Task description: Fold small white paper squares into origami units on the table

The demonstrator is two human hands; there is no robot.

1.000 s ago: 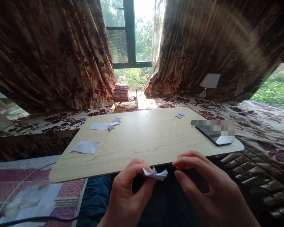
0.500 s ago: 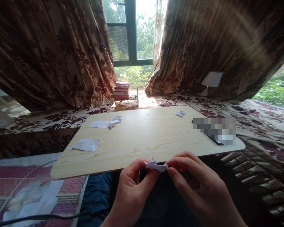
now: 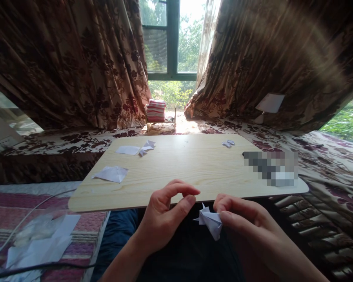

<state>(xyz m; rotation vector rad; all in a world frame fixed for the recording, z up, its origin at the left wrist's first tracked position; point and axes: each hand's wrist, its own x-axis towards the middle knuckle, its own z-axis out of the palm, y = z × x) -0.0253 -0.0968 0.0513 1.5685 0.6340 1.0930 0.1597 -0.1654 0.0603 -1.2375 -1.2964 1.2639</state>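
A small folded white paper figure (image 3: 210, 221) hangs just below the near edge of the wooden lap table (image 3: 188, 168), pinched between the thumb and fingers of my right hand (image 3: 241, 219). My left hand (image 3: 167, 217) sits just left of it, thumb and forefinger curled into a loose pinch with nothing between them and not touching the paper.
On the table lie a folded white sheet (image 3: 111, 174) at the near left, a flat sheet and a folded piece (image 3: 137, 149) at the far left, a small folded piece (image 3: 228, 143) at the far right, and a blurred dark object (image 3: 270, 167). Loose papers and a cable (image 3: 32, 244) lie lower left.
The paper figure has passed from my left hand to my right hand and dropped a little lower. My left hand has let go of it. The view has shifted slightly.
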